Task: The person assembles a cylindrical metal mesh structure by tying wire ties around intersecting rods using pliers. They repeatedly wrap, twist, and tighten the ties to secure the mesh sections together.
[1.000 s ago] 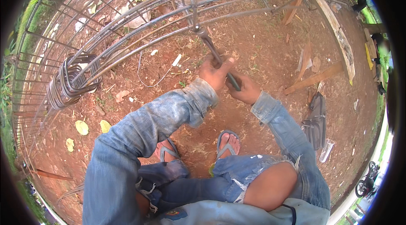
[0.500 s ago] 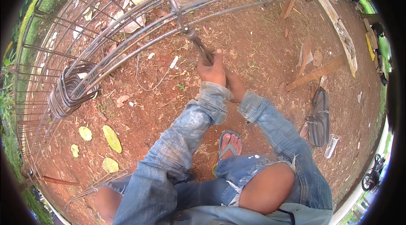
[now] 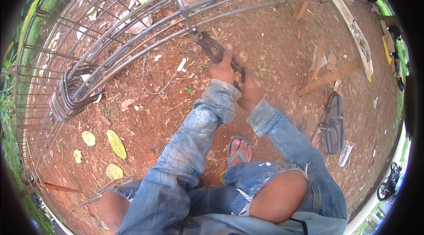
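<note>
Both hands — left hand [image 3: 222,68] and right hand [image 3: 251,90] — close their grip on the pincers [image 3: 211,45], whose head bites the rebar cage [image 3: 132,36] joint for leverage.

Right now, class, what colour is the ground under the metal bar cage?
Reddish-brown bare soil, seen in the head view.

Outdoors in daylight, the ground is bare reddish-brown dirt [image 3: 274,45] scattered with yellow-green fallen leaves [image 3: 116,143] at the lower left. Green grass [image 3: 53,5] borders the upper left edge. Weathered wooden planks [image 3: 336,75] lie at the upper right, and a dark grey fabric bag [image 3: 333,122] rests on the ground at the right.
</note>
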A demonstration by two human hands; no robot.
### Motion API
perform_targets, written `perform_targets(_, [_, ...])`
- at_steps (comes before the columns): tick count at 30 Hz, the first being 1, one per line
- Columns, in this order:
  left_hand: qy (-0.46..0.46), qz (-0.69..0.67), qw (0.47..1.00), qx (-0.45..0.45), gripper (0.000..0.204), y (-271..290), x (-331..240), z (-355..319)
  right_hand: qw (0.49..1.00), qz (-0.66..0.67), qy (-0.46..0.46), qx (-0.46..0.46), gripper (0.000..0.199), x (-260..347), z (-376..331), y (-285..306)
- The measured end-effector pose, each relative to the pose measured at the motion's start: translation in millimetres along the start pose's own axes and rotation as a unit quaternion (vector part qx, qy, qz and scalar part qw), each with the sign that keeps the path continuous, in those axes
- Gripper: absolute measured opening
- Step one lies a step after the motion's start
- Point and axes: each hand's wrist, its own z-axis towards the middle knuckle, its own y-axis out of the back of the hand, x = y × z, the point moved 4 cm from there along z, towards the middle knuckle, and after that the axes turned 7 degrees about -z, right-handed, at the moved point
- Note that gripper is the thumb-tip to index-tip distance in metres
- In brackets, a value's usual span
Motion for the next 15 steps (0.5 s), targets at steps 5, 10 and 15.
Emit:
perform_targets(5, [0.078,-0.027,0.994,0.07,0.04,12.4,-1.3,-14.5,0.915,0.223,-0.059,0.332,0.068,-0.3,2.1,18.9])
perform_targets(10, [0.142,-0.071,0.976,0.151,0.043,12.9,-2.5,-25.1,0.413,0.706,-0.15,0.555,0.075,2.0,-20.3,-0.1])
perform_targets(15, [0.163,-0.069,0.971,0.162,0.043,15.9,-10.9,-28.4,0.457,0.688,-0.205,0.525,0.045,11.9,-32.2,-6.6])
